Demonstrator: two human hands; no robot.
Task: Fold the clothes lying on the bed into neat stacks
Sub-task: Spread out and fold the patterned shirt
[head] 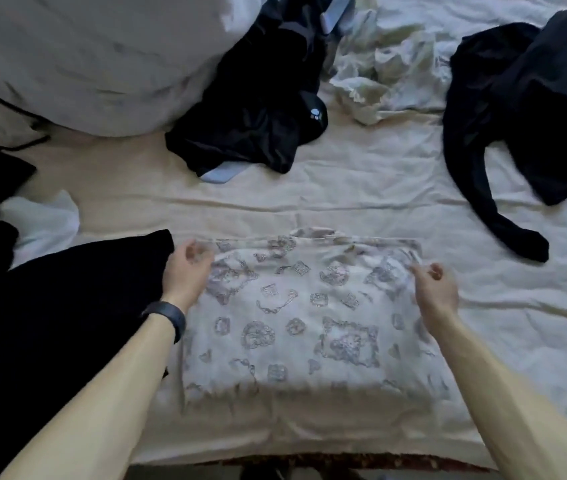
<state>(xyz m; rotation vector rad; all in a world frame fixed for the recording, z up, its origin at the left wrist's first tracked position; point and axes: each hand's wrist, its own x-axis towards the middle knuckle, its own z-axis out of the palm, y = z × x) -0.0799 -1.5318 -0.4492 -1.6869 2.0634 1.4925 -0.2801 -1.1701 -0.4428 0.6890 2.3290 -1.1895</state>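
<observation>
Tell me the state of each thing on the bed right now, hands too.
Printed top: flat, partly folded.
Left hand: pinches its far-left corner.
Right hand: pinches its far-right corner.
Black heap: crumpled.
Black long-sleeve: unfolded, sprawled.
White garment: crumpled.
Black cloth: lying flat.

A home bedroom, seen looking down on a bed (136,188) covered by a wrinkled cream sheet (361,202). A bulky white duvet (84,64) is heaped at its far left corner. Clothes lie on the sheet: a black garment (258,109) and a crumpled pale garment (379,64) toward the far edge, a dark long-sleeved top (517,116) at the right, a patterned garment (292,323) by the near edge. Below that edge, possibly a patterned rug (310,460).
</observation>
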